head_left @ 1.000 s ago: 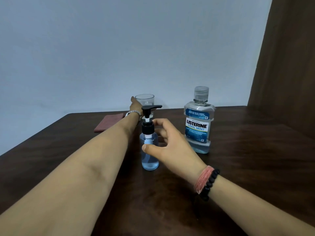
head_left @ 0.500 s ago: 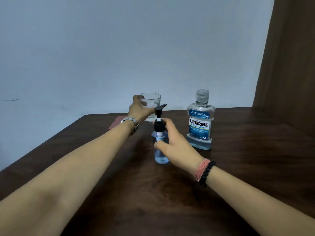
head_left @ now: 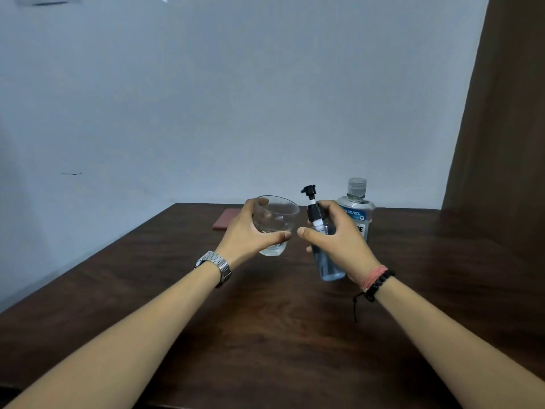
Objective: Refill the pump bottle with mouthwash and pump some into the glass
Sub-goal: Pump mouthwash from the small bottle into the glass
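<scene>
My left hand (head_left: 247, 234) grips a clear drinking glass (head_left: 275, 215), lifted off the table and tilted toward the right. My right hand (head_left: 336, 240) grips the small pump bottle (head_left: 330, 265), which holds blue liquid and leans left; its black pump head (head_left: 309, 191) stands just right of the glass rim. Behind my right hand the large mouthwash bottle (head_left: 358, 208) stands upright on the table with its clear cap on, its label partly hidden.
A dark wooden table (head_left: 265, 335) fills the lower view. A flat reddish cloth or pad (head_left: 225, 219) lies at the far left of the tabletop. A pale wall is behind, a brown curtain (head_left: 501, 143) at the right.
My left hand has lifted the glass off the table and brought it nearer. My right hand has closed round the pump bottle, raised it and tilted it toward the glass.
</scene>
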